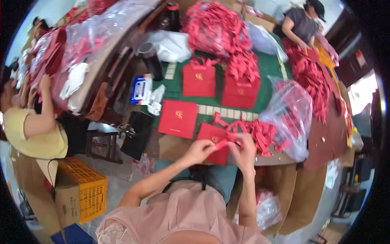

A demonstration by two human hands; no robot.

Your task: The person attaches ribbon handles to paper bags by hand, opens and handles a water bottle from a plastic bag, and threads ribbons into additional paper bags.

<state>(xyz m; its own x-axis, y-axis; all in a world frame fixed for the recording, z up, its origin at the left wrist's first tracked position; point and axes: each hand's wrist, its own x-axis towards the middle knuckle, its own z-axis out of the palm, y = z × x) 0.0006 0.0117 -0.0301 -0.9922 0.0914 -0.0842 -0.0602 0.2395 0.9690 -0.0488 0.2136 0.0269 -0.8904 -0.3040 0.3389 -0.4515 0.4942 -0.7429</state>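
Over the near edge of the table, my left hand (201, 151) and my right hand (245, 151) face each other, with a short red ribbon (222, 144) pinched between them. Beneath the ribbon lies a small red paper bag (210, 133), partly covered by my fingers. A heap of loose red ribbons (262, 134) is close beside my right hand. To the left, a flat red bag (177, 119) with a gold emblem rests apart from both hands.
Farther back are red bags with ribbon handles (199, 81), a ribbon pile (215, 28) and a clear plastic bag (290, 118). A black pouch (137, 134) hangs at the table's left edge. Co-workers are at left and far right; a yellow crate (91, 191) stands lower left.
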